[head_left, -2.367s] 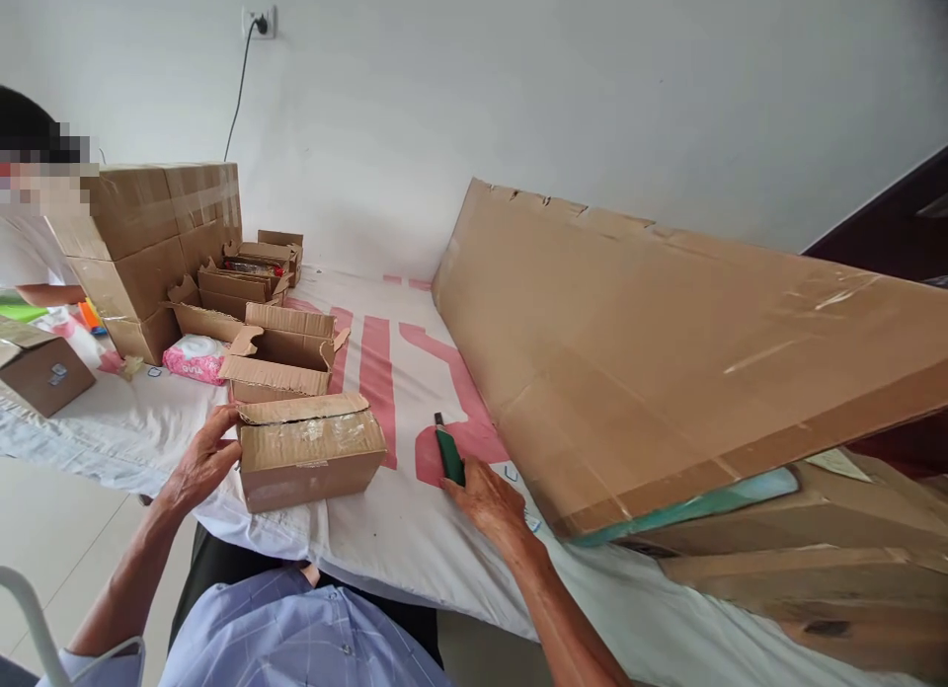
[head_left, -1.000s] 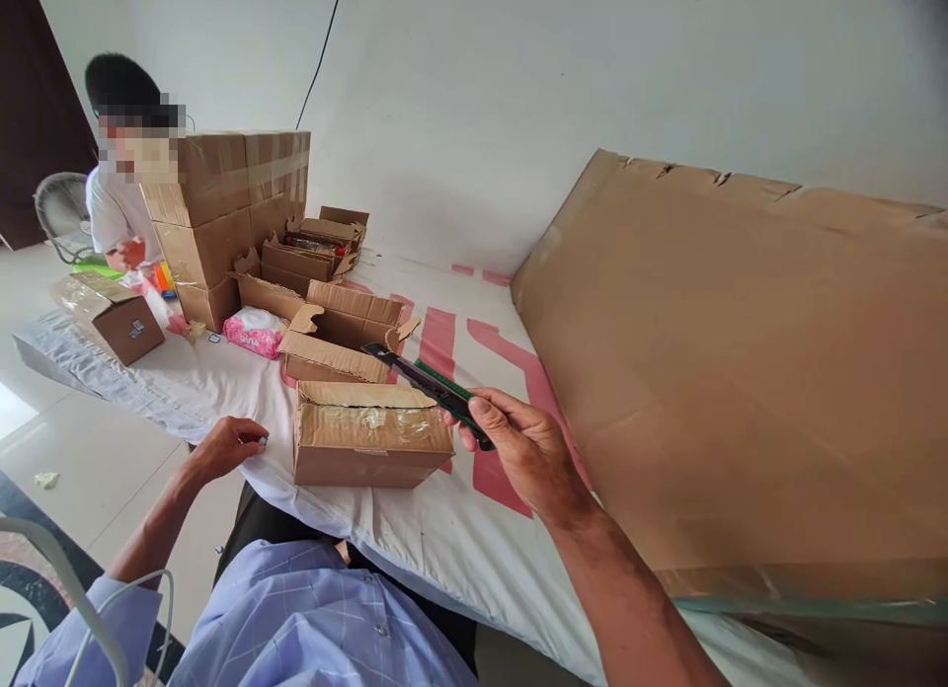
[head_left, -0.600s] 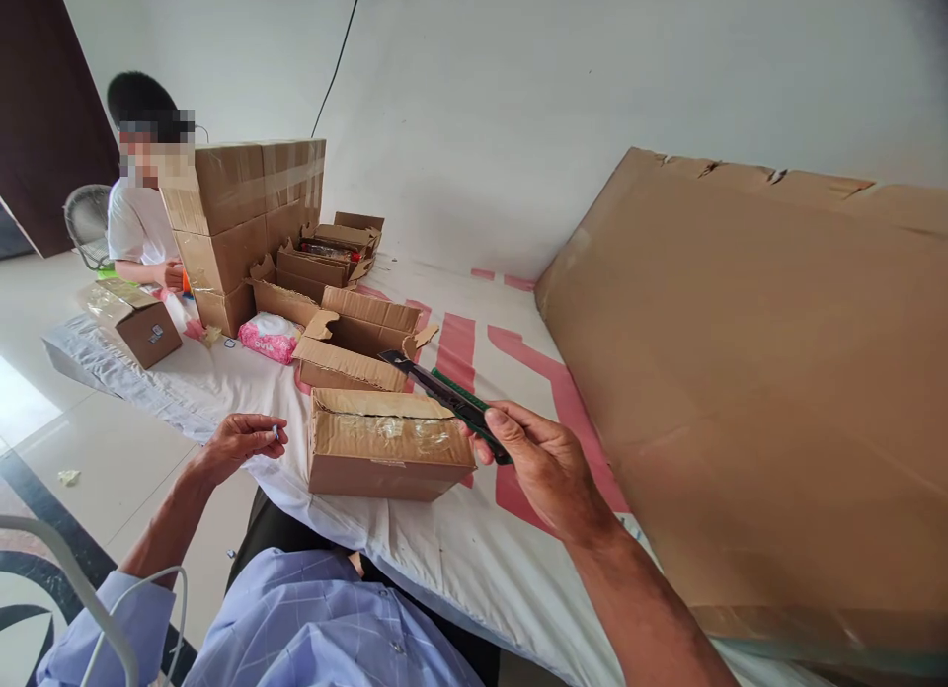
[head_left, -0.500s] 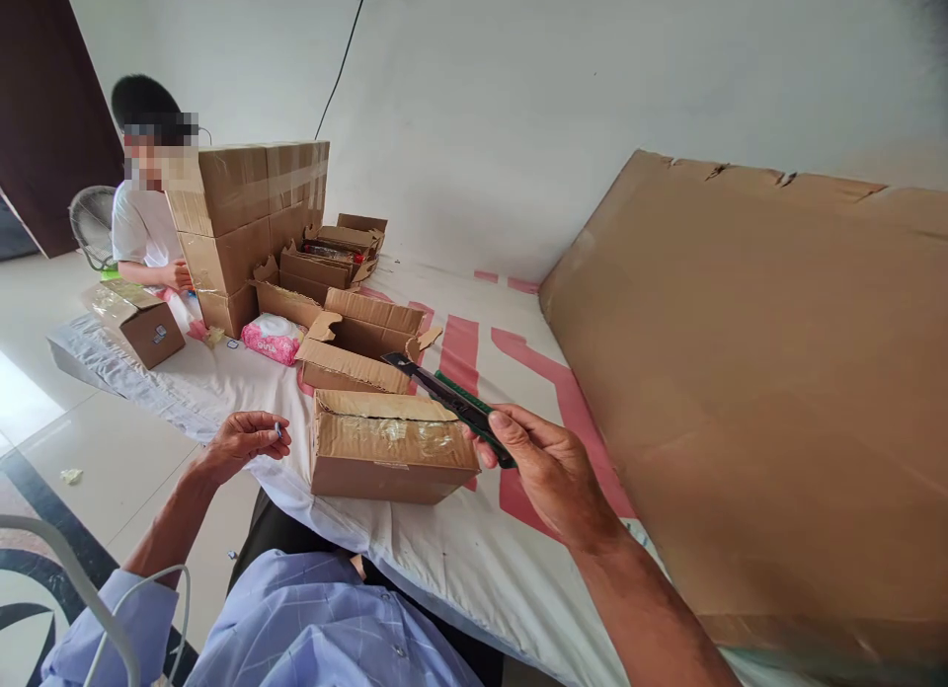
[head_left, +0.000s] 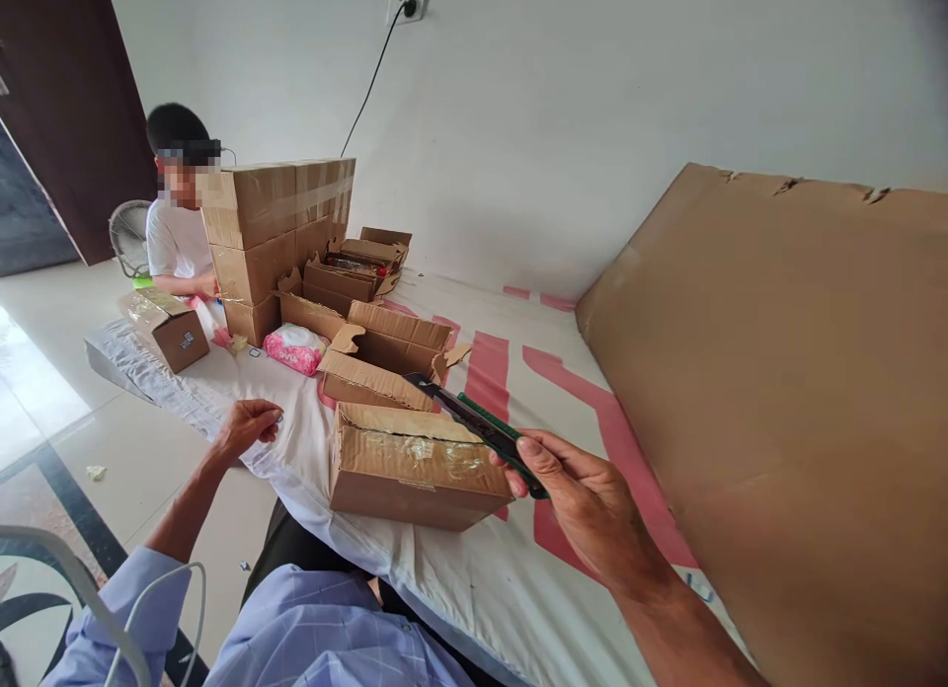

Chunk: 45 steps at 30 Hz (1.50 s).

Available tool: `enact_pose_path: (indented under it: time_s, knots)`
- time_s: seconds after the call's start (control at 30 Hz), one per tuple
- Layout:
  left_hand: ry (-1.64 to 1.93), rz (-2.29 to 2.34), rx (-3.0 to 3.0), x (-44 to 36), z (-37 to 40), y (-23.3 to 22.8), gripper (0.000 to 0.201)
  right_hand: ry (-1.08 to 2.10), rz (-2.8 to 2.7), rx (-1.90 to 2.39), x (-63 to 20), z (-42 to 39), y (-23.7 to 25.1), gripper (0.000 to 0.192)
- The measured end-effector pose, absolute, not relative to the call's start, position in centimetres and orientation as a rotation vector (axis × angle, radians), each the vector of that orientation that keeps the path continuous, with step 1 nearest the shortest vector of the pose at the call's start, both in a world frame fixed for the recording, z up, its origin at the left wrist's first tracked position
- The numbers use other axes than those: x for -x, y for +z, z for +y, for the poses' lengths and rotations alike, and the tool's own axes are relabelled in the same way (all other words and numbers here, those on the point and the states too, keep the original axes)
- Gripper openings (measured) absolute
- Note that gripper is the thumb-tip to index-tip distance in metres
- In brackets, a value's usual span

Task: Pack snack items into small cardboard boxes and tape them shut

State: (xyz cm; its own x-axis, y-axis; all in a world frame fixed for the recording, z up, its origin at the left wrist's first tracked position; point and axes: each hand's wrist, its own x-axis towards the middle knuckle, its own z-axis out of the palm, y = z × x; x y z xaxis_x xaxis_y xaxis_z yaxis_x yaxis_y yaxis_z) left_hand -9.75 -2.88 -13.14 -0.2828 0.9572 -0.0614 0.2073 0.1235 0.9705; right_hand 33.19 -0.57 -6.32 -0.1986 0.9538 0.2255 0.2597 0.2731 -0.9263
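My right hand (head_left: 574, 485) grips a green-and-black utility knife (head_left: 481, 425), its dark tip pointing left over the box in front of me. That cardboard box (head_left: 415, 485) lies on the cloth, its top covered with wrinkled clear tape and a dark gap along the far flap. My left hand (head_left: 250, 428) is off to the left of the box, fingers pinched on a tiny pale scrap that barely shows. Behind the taped box is an open cardboard box (head_left: 377, 391) with raised flaps.
A pink wipes pack (head_left: 292, 349), a small taped box (head_left: 174, 337) and stacked boxes (head_left: 259, 213) stand at left, with a person (head_left: 178, 238) behind. Open boxes (head_left: 355, 277) sit farther back. A large cardboard sheet (head_left: 800, 391) leans at right; a cable (head_left: 374, 80) hangs from the wall.
The view has shifted, so most things appear farther right and lower. My left hand has turned, its pinched fingers now hiding most of the scrap. The knife stays in my right hand.
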Motion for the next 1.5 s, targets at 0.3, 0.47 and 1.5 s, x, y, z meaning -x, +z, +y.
enact_pose_path:
  time_s: [0.3, 0.47, 1.5]
  knots:
    - [1.151, 2.397, -1.413, 16.0, 2.5, -8.4, 0.045, 0.964, -1.711, 1.114, -32.6, -0.7, -5.8, 0.059]
    - [1.058, 2.431, -1.518, 14.4, 1.6, -10.2, 0.016, 0.944, -1.820, 1.115, -32.5, -0.6, -5.4, 0.054]
    - [1.155, 1.334, -1.587, 0.6, -4.5, -10.6, 0.053, 0.641, -2.368, 1.068, -29.1, 0.9, -0.4, 0.034]
